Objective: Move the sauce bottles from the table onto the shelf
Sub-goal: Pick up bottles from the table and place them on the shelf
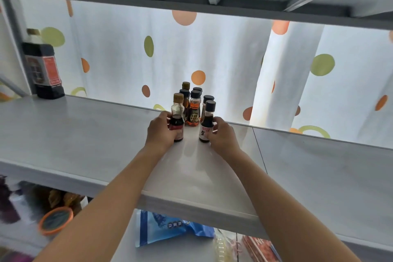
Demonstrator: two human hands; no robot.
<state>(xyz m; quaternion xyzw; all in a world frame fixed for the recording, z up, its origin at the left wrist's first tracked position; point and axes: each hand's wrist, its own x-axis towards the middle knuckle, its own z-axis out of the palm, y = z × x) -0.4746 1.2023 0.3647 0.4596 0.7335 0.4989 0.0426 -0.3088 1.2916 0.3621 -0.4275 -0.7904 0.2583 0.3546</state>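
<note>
Gripping two sauce bottles [177, 122], both hands [160, 132], shelf [85, 134]

Behind the orange-labelled bottle [194, 110], the rear sauce bottles [185, 89] show only caps and shoulders; their labels are hidden. The left hand [160, 132] covers most of the label of the tan-capped bottle [177, 119], and the right hand [221, 134] covers one side of the black-capped bottle [206, 122]. Print on every label is too small to read. Below the shelf [85, 134], the blue bag [170, 227] and orange-rimmed lid [55, 220] are blurred and partly hidden. The forearms are cut off by the bottom edge.
</note>
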